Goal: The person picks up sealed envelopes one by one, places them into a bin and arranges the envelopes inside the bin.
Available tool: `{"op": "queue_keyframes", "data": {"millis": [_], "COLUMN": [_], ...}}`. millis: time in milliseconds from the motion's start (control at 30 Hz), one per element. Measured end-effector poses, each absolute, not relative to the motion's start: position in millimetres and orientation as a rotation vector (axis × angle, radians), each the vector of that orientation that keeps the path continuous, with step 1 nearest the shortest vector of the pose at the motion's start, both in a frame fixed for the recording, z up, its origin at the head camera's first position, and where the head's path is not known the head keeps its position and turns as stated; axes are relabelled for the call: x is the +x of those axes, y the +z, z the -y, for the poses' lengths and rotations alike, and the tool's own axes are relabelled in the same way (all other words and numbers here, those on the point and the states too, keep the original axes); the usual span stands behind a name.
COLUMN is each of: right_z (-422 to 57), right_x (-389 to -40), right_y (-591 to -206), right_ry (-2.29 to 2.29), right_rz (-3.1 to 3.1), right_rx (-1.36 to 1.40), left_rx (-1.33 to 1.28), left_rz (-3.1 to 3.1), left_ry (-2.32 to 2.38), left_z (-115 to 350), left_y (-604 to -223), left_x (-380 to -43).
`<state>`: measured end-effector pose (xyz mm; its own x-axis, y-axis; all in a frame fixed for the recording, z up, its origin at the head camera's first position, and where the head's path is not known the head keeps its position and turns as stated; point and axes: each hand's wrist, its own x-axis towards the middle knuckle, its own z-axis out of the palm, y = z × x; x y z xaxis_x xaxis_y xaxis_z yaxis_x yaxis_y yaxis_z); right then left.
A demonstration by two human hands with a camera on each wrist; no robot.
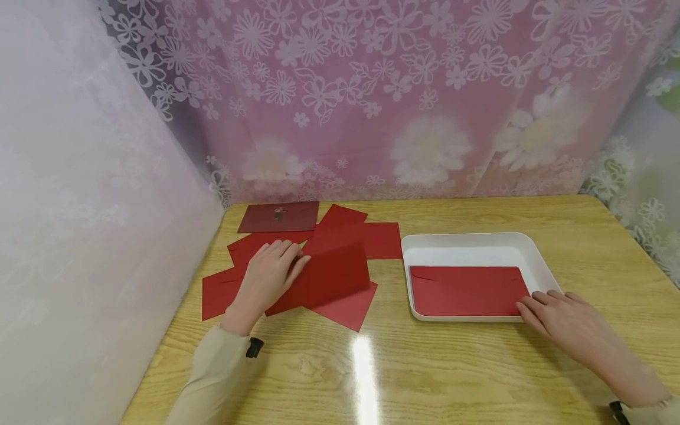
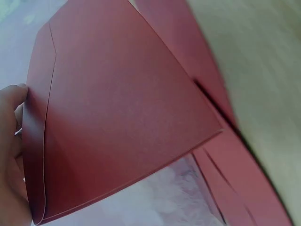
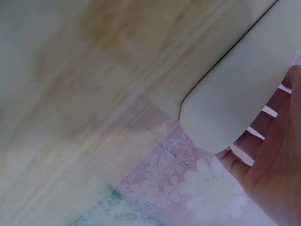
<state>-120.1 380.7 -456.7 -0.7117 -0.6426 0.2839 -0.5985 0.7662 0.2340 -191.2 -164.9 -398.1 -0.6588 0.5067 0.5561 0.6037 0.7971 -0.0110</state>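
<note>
My left hand [image 1: 269, 276] pinches a red envelope [image 1: 334, 276] by its flap side, its body tilted up off the pile. In the left wrist view the held envelope [image 2: 117, 108] fills the middle, its flap fold beside the thumb. Other red envelopes [image 1: 382, 241] lie spread beneath and around it. On the right, my right hand [image 1: 565, 324] rests at the near right corner of a white tray [image 1: 467, 242], fingers over the rim. Inside the tray's near part lies a red envelope [image 1: 467, 292]. From below, the right wrist view shows the fingers along the tray's side [image 3: 235, 99].
A darker red envelope [image 1: 278, 217] with a small printed figure lies at the back left. The wooden table [image 1: 319, 378] ends at a pink floral curtain [image 1: 361, 106] behind and a white sheet [image 1: 95, 206] on the left.
</note>
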Motion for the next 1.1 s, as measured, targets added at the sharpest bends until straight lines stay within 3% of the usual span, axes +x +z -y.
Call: {"op": "queue_keyframes", "data": {"millis": [533, 1100], "right_z": [-381.8, -383.2], "right_x": [-120.6, -119.7], "right_y": [-456.5, -460.3], "right_ry": [-0.178, -0.179], "right_rz": [2.584, 2.571], "right_rx": [0.958, 0.951], "left_rx": [-0.922, -1.091], "left_rz": [2.321, 2.255], "left_ry": [-0.363, -0.436], "left_z": [99.9, -20.0], "left_y": [-361.7, -350.1], "left_x": [-214.2, -255.5]}}
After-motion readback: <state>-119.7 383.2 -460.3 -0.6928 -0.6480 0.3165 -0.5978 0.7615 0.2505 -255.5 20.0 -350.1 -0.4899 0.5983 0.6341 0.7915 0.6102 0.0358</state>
